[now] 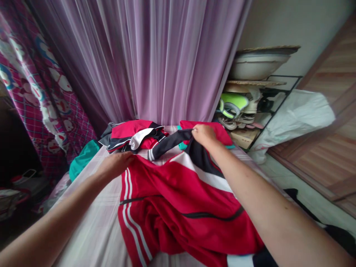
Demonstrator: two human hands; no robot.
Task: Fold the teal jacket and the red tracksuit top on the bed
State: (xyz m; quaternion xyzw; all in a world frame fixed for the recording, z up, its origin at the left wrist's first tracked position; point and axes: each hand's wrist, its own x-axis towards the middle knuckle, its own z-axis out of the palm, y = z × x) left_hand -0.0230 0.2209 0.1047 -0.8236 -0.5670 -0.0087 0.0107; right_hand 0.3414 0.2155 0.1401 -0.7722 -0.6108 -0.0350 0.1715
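A red track jacket (172, 185) with black and white panels, white stripes and a dark zip lies spread over the cloth-covered surface (94, 211). My left hand (118, 163) is closed on its red edge near the striped part. Farther right, my right hand (204, 134) pinches the black part at the far side, where a black sleeve with a white-striped cuff hangs toward the left. Just beyond my hands sit a heap of red, black and white clothes (130, 129) and a red folded garment (222, 135) with teal showing under it.
Purple curtains (172, 63) hang behind the surface, with a patterned magenta cloth (52, 96) at left. Teal fabric (83, 159) lies by the left edge. On the right stand a rack (278, 107) with shoes and basins, a white plastic bag (300, 115) and a wooden door (328, 129).
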